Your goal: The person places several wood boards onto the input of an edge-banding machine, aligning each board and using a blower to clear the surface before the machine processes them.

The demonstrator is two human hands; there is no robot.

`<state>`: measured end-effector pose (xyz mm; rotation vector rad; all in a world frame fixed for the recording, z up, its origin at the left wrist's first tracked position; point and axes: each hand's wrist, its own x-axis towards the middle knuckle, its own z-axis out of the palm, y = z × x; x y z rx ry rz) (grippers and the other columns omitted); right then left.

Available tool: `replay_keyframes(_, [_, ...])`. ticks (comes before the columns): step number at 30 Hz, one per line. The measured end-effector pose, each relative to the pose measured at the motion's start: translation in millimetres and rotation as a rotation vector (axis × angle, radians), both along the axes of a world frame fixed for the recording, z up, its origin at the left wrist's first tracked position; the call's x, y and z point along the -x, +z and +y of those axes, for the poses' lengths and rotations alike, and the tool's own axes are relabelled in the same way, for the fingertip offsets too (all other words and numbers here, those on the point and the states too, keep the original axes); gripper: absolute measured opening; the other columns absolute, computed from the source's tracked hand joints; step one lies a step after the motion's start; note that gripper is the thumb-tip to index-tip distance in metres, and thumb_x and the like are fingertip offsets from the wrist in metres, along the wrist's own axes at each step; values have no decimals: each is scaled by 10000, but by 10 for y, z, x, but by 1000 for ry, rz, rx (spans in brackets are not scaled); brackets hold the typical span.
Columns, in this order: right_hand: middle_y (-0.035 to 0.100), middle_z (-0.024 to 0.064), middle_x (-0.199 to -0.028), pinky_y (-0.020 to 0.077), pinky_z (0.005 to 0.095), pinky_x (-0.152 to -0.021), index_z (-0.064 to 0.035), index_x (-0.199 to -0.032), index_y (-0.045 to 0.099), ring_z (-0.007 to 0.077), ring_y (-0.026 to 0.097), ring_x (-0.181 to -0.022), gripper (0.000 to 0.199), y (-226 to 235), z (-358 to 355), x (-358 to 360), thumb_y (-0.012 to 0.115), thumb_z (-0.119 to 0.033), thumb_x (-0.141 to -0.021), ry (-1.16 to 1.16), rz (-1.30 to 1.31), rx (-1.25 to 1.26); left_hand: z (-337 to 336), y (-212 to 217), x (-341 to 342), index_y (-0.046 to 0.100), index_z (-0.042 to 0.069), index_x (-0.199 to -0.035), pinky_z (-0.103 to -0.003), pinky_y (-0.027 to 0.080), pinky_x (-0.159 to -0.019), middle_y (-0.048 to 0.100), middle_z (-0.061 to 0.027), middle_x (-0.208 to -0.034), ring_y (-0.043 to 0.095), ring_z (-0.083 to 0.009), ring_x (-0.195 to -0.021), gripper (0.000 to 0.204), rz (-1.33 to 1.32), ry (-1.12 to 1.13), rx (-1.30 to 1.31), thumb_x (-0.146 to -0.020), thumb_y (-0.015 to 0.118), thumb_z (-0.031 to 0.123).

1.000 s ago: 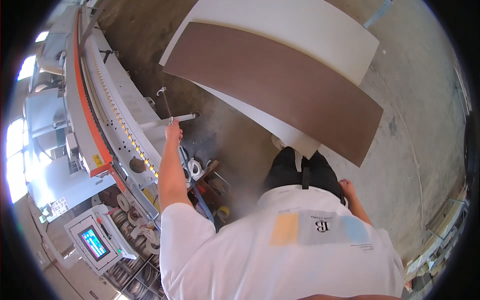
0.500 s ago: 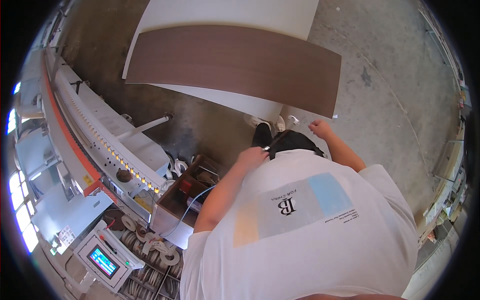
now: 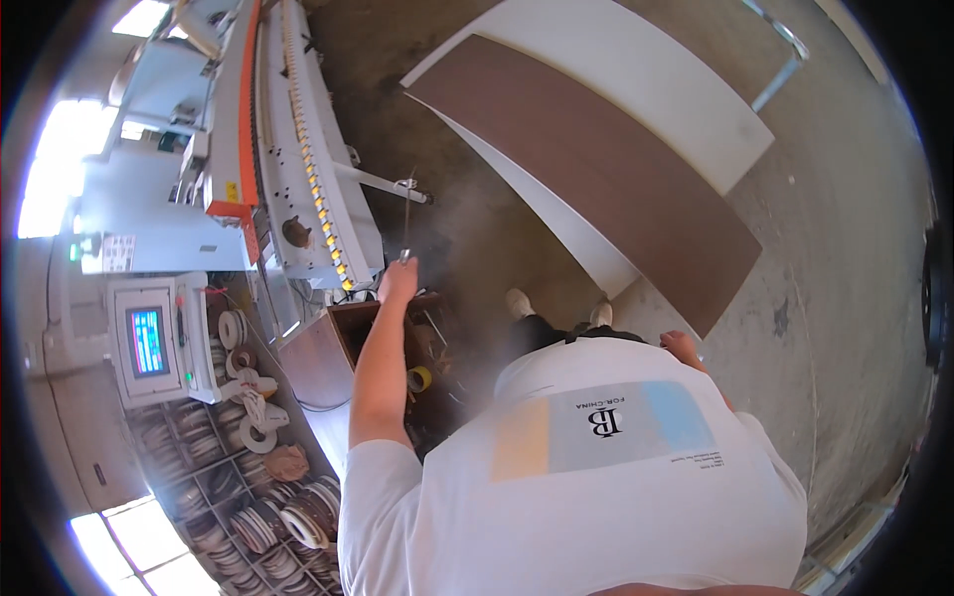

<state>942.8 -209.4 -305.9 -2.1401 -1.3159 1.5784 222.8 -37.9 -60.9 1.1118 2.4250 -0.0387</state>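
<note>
Head view showed the person's left hand [image 3: 399, 282] stretched forward, its fingers wrapped around the near end of a thin metal tool [image 3: 407, 221]. That tool pointed away from the body, between the machine with yellow rollers [image 3: 322, 204] and the brown panel [image 3: 586, 169]; its pale hooked part appeared close to the end of the white support arm [image 3: 383, 181], though whether they touched could not be told. The right hand [image 3: 681, 347] was low beside the body, near the corner of the brown panel, with its fingers bent; whether they held anything could not be made out. The brown panel lay askew over white panels [image 3: 646, 84], one end reaching past them. The likeliest trouble seemed a knock: a small swing of the left wrist toward the machine could have caught the tool on the support arm and twisted it from the grip. A loosened hold might have dropped it by the wooden box [image 3: 316, 350] under the forearm. A careless turn to the right could have scratched the brown face, and a bump at the projecting corner might have shifted the panel.
</note>
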Motion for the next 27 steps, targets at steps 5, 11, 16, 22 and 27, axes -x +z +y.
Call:
replay_keyframes(5, [770,85,-867,566,359,-610,-23,-976,775,181,715,-704,311,311,776,574,666,-312,-947,-169,32,70,-738,631,1061,687,20,-1268,-554,542,-1007,743,-277,-1223,697,-464,-1199,691,157,13,1,-1022,520,644])
replay_keyframes(11, [659,56,-702,542,382,-552,-44,-908,744,187,673,-632,294,-133,1469,1337,664,-316,-987,311,-47,11,-1955,1662,2662,714,123,-1233,-551,570,-917,748,-196,-1159,730,-412,-1097,540,521,82,25,-1003,610,601])
replay_keyframes(16, [720,62,-852,545,390,-596,-47,-1069,748,206,697,-740,332,-135,2081,2656,661,-361,-1006,485,-107,-4,-2974,2148,4006,748,106,-1135,-551,551,-917,688,-156,-1150,692,-413,-1018,395,934,214,-222,-949,746,455])
replay_keyframes(22, [735,57,-911,561,342,-673,-39,-1092,745,155,686,-765,265,749,2510,4147,701,-286,-1006,459,309,-62,-3383,1922,5272,772,50,-1050,-507,538,-895,693,-146,-1061,686,-383,-1028,426,849,766,-708,-896,789,447])
replay_keyframes(27, [735,43,-912,557,302,-643,-47,-1138,743,132,680,-739,246,1315,2578,4337,697,-255,-1017,457,107,-135,-3430,1589,6260,795,21,-1023,-506,562,-883,759,-191,-1019,724,-393,-975,482,961,1087,-939,-879,810,480])
